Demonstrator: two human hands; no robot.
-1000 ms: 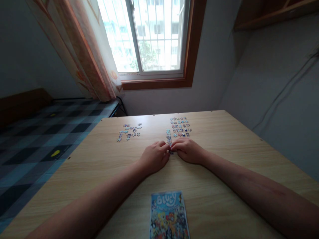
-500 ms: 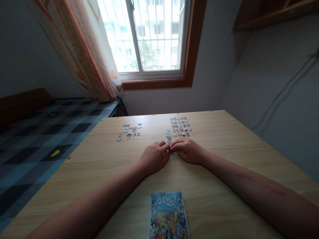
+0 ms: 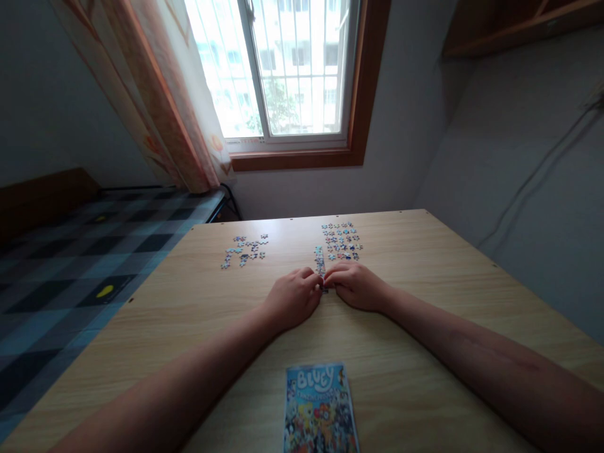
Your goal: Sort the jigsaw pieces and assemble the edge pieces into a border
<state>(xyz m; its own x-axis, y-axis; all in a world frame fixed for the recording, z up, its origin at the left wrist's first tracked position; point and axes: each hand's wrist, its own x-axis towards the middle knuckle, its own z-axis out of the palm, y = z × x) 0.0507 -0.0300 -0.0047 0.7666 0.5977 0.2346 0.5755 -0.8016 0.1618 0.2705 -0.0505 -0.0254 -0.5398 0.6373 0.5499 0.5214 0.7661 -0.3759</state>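
Comparing with the views from a moment ago: almost nothing is changing. The left hand (image 3: pixel 295 297) and right hand (image 3: pixel 356 284) are staying at the same spot near the middle of the table (image 3: pixel 425 402), fingertips meeting over the near end of a narrow strip of puzzle pieces (image 3: pixel 319 259). The strip is running from the fingers toward the far edge, and a small piece (image 3: pixel 324 290) is showing just on the near side of the fingertips. Grip, both hands: fingers are curling inward with the tips drawn close together and touching the strip's near end; the tips are hiding the contact, so I cannot tell how far open either grip is, or whether a piece is being pinched or only pressed. The loose pieces in rows (image 3: pixel 348 256) are lying far right of the strip, and the scattered group (image 3: pixel 244 257) is lying far left; both are showing no visible shift. The picture card (image 3: pixel 321 409) is lying flat at the near edge of view, apart from both hands. Reading: the work is pausing on one joint, probably fine aligning, with no visible gain in the strip.
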